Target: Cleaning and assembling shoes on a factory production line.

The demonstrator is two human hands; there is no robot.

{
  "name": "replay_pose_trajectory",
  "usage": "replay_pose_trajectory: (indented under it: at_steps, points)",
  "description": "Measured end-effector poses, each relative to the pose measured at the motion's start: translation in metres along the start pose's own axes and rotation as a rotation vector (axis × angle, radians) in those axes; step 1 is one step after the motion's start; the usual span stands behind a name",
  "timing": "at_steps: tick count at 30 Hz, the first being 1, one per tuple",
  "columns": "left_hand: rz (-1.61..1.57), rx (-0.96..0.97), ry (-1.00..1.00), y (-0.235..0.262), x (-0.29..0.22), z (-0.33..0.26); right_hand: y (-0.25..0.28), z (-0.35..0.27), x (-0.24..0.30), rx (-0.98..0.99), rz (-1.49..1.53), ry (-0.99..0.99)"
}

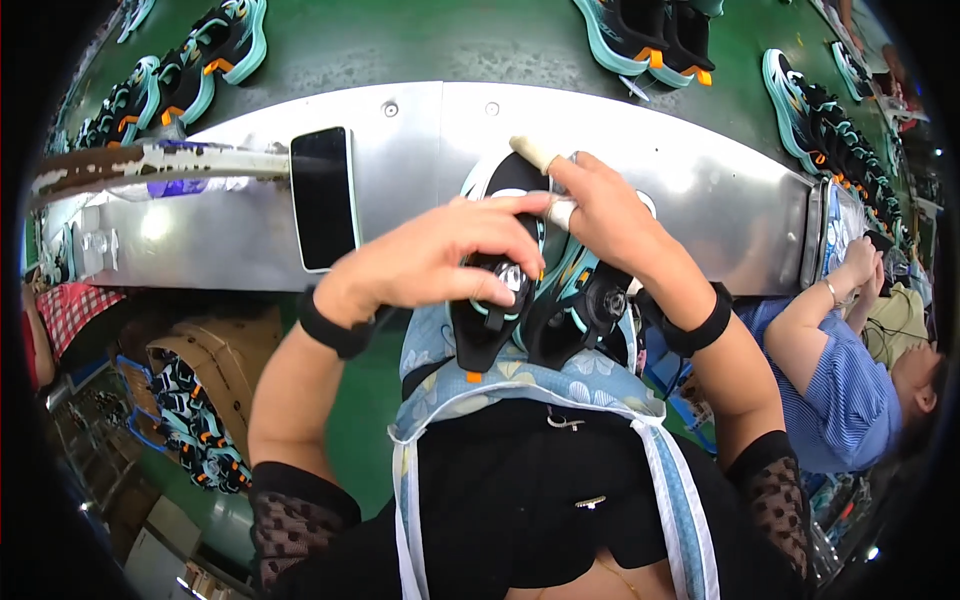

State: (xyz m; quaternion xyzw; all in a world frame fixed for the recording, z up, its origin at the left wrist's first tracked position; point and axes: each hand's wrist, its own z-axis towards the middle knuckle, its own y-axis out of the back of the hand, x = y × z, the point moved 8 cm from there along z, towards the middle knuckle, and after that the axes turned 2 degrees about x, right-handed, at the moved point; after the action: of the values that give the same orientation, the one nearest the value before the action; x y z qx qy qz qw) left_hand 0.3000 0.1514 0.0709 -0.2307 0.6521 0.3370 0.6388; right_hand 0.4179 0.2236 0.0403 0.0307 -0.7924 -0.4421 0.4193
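Two black-and-turquoise shoes lie side by side before the person, heels toward the apron: the left shoe, with an orange heel tab, and the right shoe, bearing a round dark dial. The left hand lies over the middle of the left shoe, fingers bent and thumb at its shiny dial; whether it grips cannot be told. The right hand, a beige finger cot on one finger, is above the forward parts of the shoes; its grip likewise cannot be told. Both hands block much of the uppers from view.

Beyond is a metal worktable. On its left lies a phone, met at its left edge by a worn bar. More shoes stand on the green surface behind. At right sits a co-worker in blue stripes; at lower left, a cardboard box.
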Motion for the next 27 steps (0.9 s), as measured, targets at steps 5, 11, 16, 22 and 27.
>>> replay_pose_trajectory:
  at_steps: [5, 11, 16, 22, 27]
  points:
    - [0.284, -0.367, 0.086, -0.007, -0.028, -0.031, 0.015, -0.012, -0.008, -0.035, 0.041, -0.047]
    - [-0.763, -0.77, 0.678, -0.057, 0.011, -0.086, 0.008, -0.038, 0.069, 0.182, 0.42, 0.179]
    - [-0.876, -0.761, 0.64, -0.07, 0.029, -0.078, -0.008, -0.027, 0.075, 0.222, 0.365, 0.233]
    - [-0.973, -0.81, 0.545, -0.073, 0.028, -0.08, 0.005, -0.036, 0.073, 0.286, 0.421, 0.106]
    - [-1.025, -0.808, 0.478, -0.083, 0.026, -0.075, 0.009, -0.052, 0.081, -0.086, -0.077, 0.273]
